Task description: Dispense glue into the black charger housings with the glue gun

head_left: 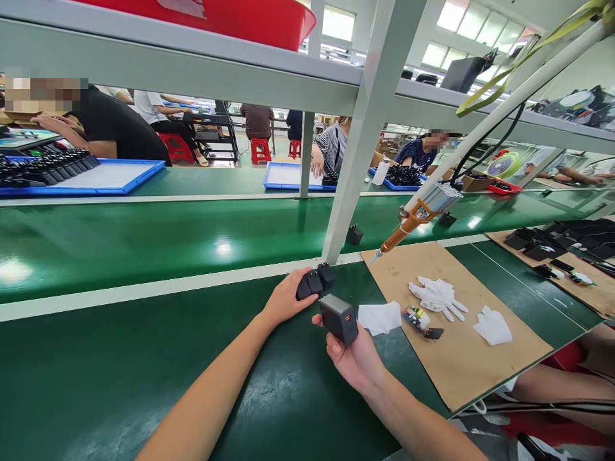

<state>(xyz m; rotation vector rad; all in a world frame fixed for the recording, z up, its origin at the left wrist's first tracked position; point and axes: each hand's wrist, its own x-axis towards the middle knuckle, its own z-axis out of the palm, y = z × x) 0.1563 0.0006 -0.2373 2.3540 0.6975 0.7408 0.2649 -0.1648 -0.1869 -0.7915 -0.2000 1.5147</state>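
Observation:
My right hand (353,358) is closed around a dark grey charger block (339,317), holding it above the green bench. My left hand (287,298) reaches forward and its fingers rest on a row of three small black plug pieces (314,280) lying near the white strip at the belt's edge. The two hands are close together, just left of a brown cardboard sheet (456,333).
On the cardboard lie white gloves (438,296), a white cloth (492,326), a small circuit part (420,320) and white paper (379,317). A hanging orange-tipped tool (408,224) points down. A grey frame post (358,160) rises ahead. A green conveyor belt (144,243) runs across; other people sit beyond it.

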